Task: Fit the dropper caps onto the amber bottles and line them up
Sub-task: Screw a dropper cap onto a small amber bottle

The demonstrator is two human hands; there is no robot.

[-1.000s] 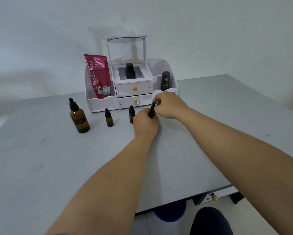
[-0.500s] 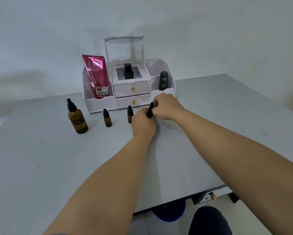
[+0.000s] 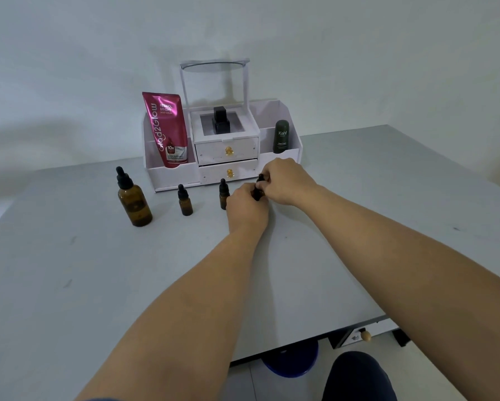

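Observation:
Three capped amber bottles stand in a row on the grey table [image 3: 69, 285]: a large one [image 3: 134, 202] at the left, a small one [image 3: 185, 201] beside it, and another small one [image 3: 223, 193] partly behind my left hand. My left hand [image 3: 247, 208] wraps around a further small amber bottle, which is almost wholly hidden. My right hand [image 3: 286, 180] pinches the black dropper cap [image 3: 260, 180] on top of that bottle. Both hands meet just in front of the organiser.
A white cosmetics organiser [image 3: 173, 176] with two drawers stands at the back, holding a pink tube [image 3: 166, 130], a black bottle [image 3: 221, 120] and a dark green container [image 3: 281, 136]. The table's front edge runs lower right; a blue stool [image 3: 292, 361] shows beneath.
Both hands stay together on the small bottle and its cap, with only slight finger shifts. The view has drifted a little; the standing bottles have not moved.

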